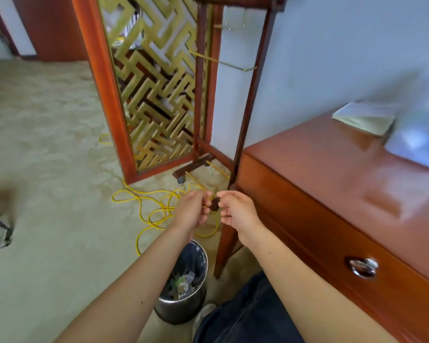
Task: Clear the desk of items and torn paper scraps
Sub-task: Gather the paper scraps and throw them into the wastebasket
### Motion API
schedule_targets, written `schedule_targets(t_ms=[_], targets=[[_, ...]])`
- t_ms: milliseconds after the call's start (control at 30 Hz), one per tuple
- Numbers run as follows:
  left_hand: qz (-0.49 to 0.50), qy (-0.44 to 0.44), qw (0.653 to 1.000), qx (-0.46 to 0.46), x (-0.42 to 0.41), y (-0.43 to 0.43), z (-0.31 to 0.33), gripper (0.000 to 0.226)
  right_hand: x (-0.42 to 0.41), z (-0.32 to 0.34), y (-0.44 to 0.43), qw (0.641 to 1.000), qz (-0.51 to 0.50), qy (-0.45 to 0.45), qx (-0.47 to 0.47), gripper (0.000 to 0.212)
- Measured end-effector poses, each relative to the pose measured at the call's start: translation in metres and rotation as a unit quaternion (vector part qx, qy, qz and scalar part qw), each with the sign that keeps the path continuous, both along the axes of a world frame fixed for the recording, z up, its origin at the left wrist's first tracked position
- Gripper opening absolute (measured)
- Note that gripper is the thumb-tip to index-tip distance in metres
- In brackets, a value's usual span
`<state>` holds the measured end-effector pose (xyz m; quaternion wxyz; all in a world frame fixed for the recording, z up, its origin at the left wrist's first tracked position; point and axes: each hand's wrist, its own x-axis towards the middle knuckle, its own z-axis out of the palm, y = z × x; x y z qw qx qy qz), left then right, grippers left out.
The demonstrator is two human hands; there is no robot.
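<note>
Forearms stretch above a lined bin (pixel 181 308) holding torn scraps (pixel 183 284). Left hand (pixel 192 210) and right hand (pixel 235 210) meet, fingers curled; whether they pinch anything is unclear. Release low over the bin's mouth; a booklet (pixel 364 118) remains on the tabletop (pixel 332 169)

Blurred pale clutter (pixel 416 134), cut off right; small dark thing (pixel 214 203) between fingers (pixel 224 194), unidentifiable

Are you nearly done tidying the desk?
Partly. Done: torn scraps already lie in the bin. In hand: the left hand and right hand seem to pinch a small dark scrap between them, out past the bin. Left: a pale booklet lies on the desk, with something blurry and bluish beside it.
</note>
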<state>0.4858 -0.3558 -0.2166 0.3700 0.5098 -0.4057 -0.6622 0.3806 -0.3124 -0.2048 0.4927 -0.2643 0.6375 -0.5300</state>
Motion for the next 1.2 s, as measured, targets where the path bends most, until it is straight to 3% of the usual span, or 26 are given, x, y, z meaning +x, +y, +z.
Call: schedule_targets(t_ms=[500, 867, 1200], targets=[[-0.162, 0.061, 0.975, -0.140, -0.125, 0.091, 0.136, 0.018, -0.122, 0.124, 0.125, 0.971, -0.124, 0.078, -0.189, 0.022], [-0.306, 0.080, 0.936, -0.157, -0.276, 0.157, 0.180, 0.006, -0.246, 0.156, 0.214, 0.944, -0.244, 0.112, -0.192, 0.018], [-0.401, 0.057, 0.895, -0.184, -0.407, 0.195, 0.178, 0.016, -0.360, 0.155, 0.268, 0.926, -0.320, 0.148, -0.132, 0.022]])
